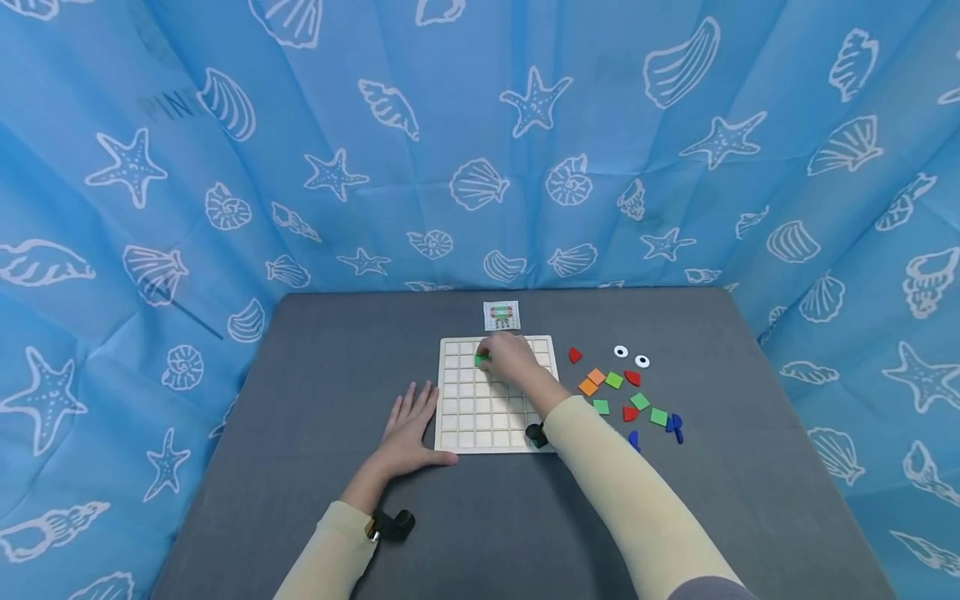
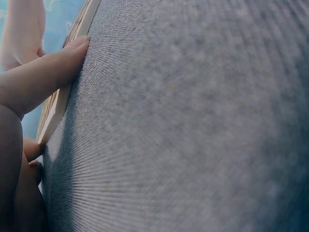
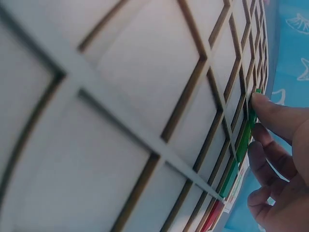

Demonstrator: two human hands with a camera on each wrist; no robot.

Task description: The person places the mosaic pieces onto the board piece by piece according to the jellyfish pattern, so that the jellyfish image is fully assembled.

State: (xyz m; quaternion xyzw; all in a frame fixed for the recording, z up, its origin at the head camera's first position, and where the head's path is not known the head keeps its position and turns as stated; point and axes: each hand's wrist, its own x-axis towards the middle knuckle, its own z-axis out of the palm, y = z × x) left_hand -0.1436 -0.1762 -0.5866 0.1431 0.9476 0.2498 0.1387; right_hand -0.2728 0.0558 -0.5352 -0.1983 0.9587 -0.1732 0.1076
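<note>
A pale wooden grid board (image 1: 472, 414) lies on the table, divided into square cells. My right hand (image 1: 512, 357) is over its upper part, pinching a green square tile (image 1: 481, 360) between thumb and index finger. In the right wrist view, that green tile (image 3: 253, 113) is at the fingertips, low against the grid. Further green tiles (image 3: 244, 142) and a red piece (image 3: 212, 215) sit in cells beside it, mostly hidden from the head view by the hand. My left hand (image 1: 405, 433) lies spread at the board's lower left corner, its thumb (image 2: 67, 60) and fingers touching the edge.
A small picture card (image 1: 501, 316) lies just beyond the board. Right of the board are scattered loose pieces: orange squares (image 1: 588, 387), green squares (image 1: 659, 417), red quarter-rounds (image 1: 632, 378), blue pieces (image 1: 675, 425) and two white eye discs (image 1: 621, 352). A blue curtain (image 1: 480, 233) hangs behind the grey table (image 1: 337, 358).
</note>
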